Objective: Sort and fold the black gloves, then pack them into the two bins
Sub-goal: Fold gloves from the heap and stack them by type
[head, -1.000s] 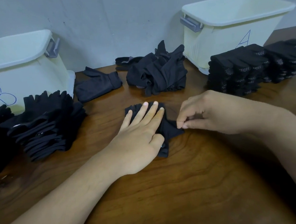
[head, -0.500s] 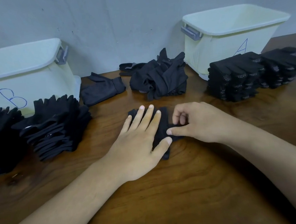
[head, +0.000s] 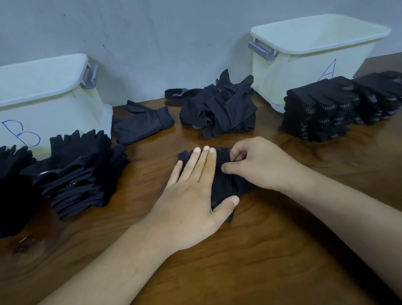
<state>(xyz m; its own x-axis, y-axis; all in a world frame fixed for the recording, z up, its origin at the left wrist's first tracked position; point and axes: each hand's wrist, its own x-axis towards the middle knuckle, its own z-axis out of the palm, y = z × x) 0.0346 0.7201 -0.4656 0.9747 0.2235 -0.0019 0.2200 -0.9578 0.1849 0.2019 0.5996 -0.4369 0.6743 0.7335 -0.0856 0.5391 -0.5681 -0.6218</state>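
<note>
During the last second I watched the right hand (head: 262,164) travel leftward, from beside the glove (head: 224,188) to above it, until its thumb came almost to the fingers of the left hand (head: 194,200). Its curled fingers and thumb pinched the fabric edge, so I judged that the side flap was being folded across the middle. The fold looked nearly closed but not yet pressed. The left hand lay flat with straight fingers, pressing the glove down and gripping nothing. The glove lay on the table (head: 262,267) between both hands, in front of the loose heap (head: 218,110). Its fingertips pointed away from me toward the wall (head: 163,36) and its cuff was near me. The long axis ran near-to-far, leaning slightly left at the far end.
</note>
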